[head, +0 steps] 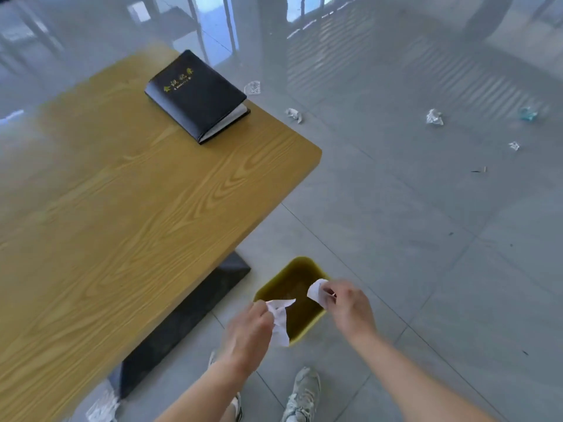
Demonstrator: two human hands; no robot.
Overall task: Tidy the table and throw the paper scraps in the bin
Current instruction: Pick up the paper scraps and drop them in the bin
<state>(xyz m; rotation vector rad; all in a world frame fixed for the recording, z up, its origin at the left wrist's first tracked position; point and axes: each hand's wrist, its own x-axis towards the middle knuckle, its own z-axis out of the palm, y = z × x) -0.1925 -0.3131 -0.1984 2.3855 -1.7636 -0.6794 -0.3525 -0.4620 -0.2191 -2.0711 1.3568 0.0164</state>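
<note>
A small olive-yellow bin [275,281] stands on the floor beside the table's dark base. Both of my hands hover over its opening. My left hand [248,328] pinches a long white paper scrap [281,321] that hangs over the bin's near rim. My right hand [345,303] pinches a smaller white paper scrap [316,290] above the bin's right side. The wooden table [122,214] on the left carries only a black notebook [198,95] near its far corner.
Several crumpled paper balls lie on the grey tiled floor: one [294,114] near the table's far corner, one [434,117] further right, a bluish one [528,113] and a tiny one [514,145]. My shoe [301,394] is just behind the bin.
</note>
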